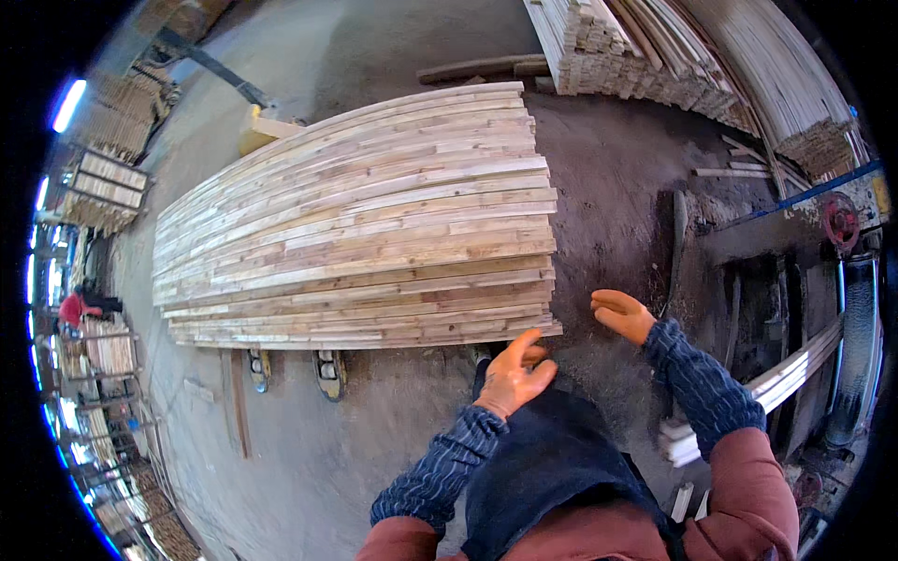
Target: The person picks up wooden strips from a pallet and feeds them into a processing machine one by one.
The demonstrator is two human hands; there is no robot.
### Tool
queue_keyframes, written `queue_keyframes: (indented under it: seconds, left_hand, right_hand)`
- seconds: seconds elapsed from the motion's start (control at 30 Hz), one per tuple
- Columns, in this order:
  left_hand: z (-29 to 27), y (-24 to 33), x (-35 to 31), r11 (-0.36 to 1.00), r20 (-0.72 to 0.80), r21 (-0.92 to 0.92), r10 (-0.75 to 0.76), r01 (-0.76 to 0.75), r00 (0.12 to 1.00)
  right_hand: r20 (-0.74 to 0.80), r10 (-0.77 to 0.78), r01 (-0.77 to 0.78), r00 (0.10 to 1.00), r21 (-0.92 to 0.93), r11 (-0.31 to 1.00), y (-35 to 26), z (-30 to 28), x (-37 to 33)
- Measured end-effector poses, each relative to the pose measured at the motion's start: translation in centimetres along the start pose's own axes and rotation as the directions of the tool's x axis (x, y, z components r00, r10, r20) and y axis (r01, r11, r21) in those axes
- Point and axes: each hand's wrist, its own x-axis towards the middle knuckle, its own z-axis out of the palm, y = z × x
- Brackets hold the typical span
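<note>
A large stack of long, pale wooden boards [365, 224] lies in front of me, its uneven right ends close to my hands. My left hand [516, 376], with orange-covered fingers, is by the stack's near right corner. Its thumb and forefinger are spread and nothing is in it; whether the fingertips touch the boards, I cannot tell. Off the stack's right end, over the floor, my right hand [624, 316] is held up in orange too, fingers stretched out and holding nothing. Patterned dark sleeve covers wrap both forearms, and a dark apron [552, 458] covers my front.
Wheels [329, 374] show under the stack's near edge. To my right stands a machine with a red handwheel [841, 222] and a roller [853, 346]; white strips [795, 369] lie beside it. More board piles [636, 56] fill the far right. Another person [77, 309] is at far left.
</note>
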Motion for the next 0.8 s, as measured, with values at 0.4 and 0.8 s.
queue_keyframes:
  seconds: [0.4, 0.8]
  left_hand:
    - [-26.7, -26.8, 12.9, 0.726, -0.234, -0.465, -0.653, 0.507, 0.720]
    - [-37.7, -30.1, 27.3, 0.399, -0.278, -0.914, -0.752, 0.077, 0.597]
  right_hand:
    - [-0.204, 0.412, -0.153, 0.888, 0.714, 0.684, 22.1, 0.0, 31.1]
    - [-0.291, 0.431, -0.187, 0.854, 0.600, 0.778, 19.2, 2.7, 37.2]
